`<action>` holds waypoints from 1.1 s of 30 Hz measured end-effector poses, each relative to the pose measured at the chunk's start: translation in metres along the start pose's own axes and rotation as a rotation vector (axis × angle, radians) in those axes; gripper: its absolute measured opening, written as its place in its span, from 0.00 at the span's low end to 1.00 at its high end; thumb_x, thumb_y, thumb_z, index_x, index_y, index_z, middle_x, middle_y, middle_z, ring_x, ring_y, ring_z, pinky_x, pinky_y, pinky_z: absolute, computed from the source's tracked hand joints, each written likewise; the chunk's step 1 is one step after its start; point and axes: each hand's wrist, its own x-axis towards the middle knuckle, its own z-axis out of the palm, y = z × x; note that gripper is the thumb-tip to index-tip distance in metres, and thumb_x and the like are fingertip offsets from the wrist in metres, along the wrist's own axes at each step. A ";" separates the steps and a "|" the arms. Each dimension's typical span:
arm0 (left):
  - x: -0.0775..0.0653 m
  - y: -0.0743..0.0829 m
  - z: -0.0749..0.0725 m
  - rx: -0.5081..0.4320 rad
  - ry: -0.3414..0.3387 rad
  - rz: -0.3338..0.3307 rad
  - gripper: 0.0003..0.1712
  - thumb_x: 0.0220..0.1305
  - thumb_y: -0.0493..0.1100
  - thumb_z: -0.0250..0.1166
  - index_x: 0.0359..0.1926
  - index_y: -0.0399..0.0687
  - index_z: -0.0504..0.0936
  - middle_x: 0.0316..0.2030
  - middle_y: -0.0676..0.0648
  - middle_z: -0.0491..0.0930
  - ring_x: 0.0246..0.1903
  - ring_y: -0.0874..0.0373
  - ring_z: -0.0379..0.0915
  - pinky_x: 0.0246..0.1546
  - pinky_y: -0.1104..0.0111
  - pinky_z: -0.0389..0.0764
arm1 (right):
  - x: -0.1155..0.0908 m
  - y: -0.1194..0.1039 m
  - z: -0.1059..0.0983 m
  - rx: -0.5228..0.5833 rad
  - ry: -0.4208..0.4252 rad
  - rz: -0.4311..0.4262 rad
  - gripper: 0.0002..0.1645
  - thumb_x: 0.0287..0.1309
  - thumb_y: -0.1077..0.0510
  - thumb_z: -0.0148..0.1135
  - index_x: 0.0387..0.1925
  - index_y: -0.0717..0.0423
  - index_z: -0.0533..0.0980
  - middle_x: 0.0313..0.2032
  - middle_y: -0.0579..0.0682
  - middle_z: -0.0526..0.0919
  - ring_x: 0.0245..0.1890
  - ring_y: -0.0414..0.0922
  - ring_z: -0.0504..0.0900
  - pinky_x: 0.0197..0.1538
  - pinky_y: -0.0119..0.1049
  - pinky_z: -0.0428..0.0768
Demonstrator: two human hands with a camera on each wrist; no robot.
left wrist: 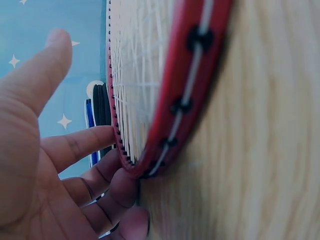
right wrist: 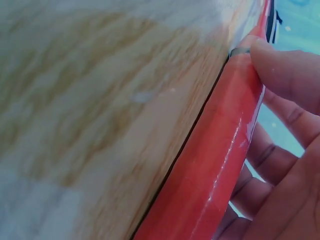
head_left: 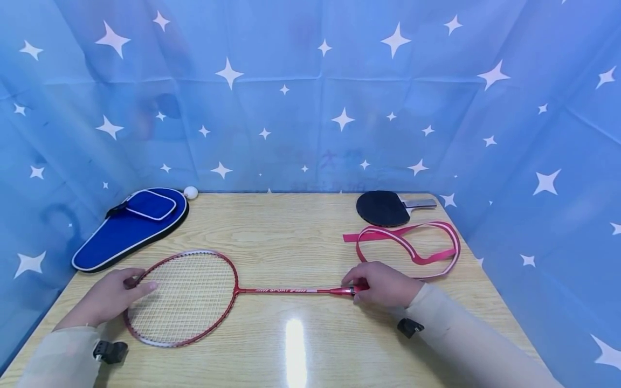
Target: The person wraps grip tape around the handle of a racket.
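Note:
A red badminton racket (head_left: 291, 291) with pale strings lies across the table, its head at the left and its handle toward the right. At the outer rim of that head is my left hand (head_left: 109, 296); in the left wrist view its fingertips touch the red frame (left wrist: 172, 110), while the thumb (left wrist: 57, 55) stands away from it. My right hand (head_left: 383, 283) pinches the top of the handle. The right wrist view shows the thumb (right wrist: 280, 70) on the red grip (right wrist: 210, 145), with the other fingers along its far side.
A blue paddle case (head_left: 121, 237) with white piping lies at the back left, a white ball (head_left: 191, 192) beside it. At the back right are a black table tennis paddle (head_left: 383, 208) and a looped pink-and-white ribbon (head_left: 456, 242). A starry blue curtain (head_left: 291, 108) borders the table (head_left: 271, 226).

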 end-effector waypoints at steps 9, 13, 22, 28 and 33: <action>0.000 -0.004 0.001 -0.021 0.040 0.023 0.47 0.75 0.63 0.63 0.70 0.23 0.66 0.60 0.21 0.74 0.56 0.29 0.74 0.54 0.37 0.78 | -0.004 -0.001 -0.001 0.036 -0.010 -0.015 0.17 0.63 0.58 0.75 0.51 0.38 0.84 0.41 0.37 0.80 0.42 0.43 0.77 0.51 0.44 0.78; -0.001 -0.004 0.000 -0.050 0.048 0.038 0.42 0.78 0.57 0.60 0.72 0.24 0.65 0.62 0.21 0.73 0.57 0.29 0.73 0.53 0.38 0.79 | -0.006 0.003 -0.004 0.085 -0.006 -0.036 0.17 0.64 0.58 0.74 0.51 0.38 0.82 0.40 0.38 0.80 0.42 0.44 0.77 0.49 0.42 0.78; -0.006 -0.003 -0.004 -0.130 0.074 0.045 0.35 0.81 0.49 0.57 0.76 0.33 0.60 0.58 0.23 0.75 0.52 0.35 0.77 0.44 0.52 0.84 | -0.012 0.005 -0.011 0.101 0.020 -0.053 0.17 0.65 0.60 0.73 0.52 0.40 0.83 0.39 0.38 0.81 0.41 0.44 0.78 0.46 0.37 0.80; -0.011 0.004 -0.005 -0.250 0.155 0.070 0.31 0.83 0.46 0.52 0.79 0.37 0.59 0.59 0.30 0.74 0.53 0.41 0.73 0.37 0.67 0.80 | -0.016 0.005 -0.016 0.133 0.036 -0.048 0.18 0.65 0.60 0.73 0.53 0.40 0.84 0.42 0.40 0.83 0.42 0.45 0.79 0.46 0.37 0.80; -0.012 0.012 -0.007 -0.321 0.262 0.140 0.31 0.84 0.44 0.51 0.79 0.35 0.61 0.59 0.34 0.74 0.49 0.62 0.73 0.38 0.75 0.81 | -0.017 0.008 -0.016 0.142 0.041 -0.058 0.22 0.67 0.60 0.70 0.60 0.41 0.85 0.54 0.41 0.86 0.48 0.43 0.80 0.50 0.35 0.81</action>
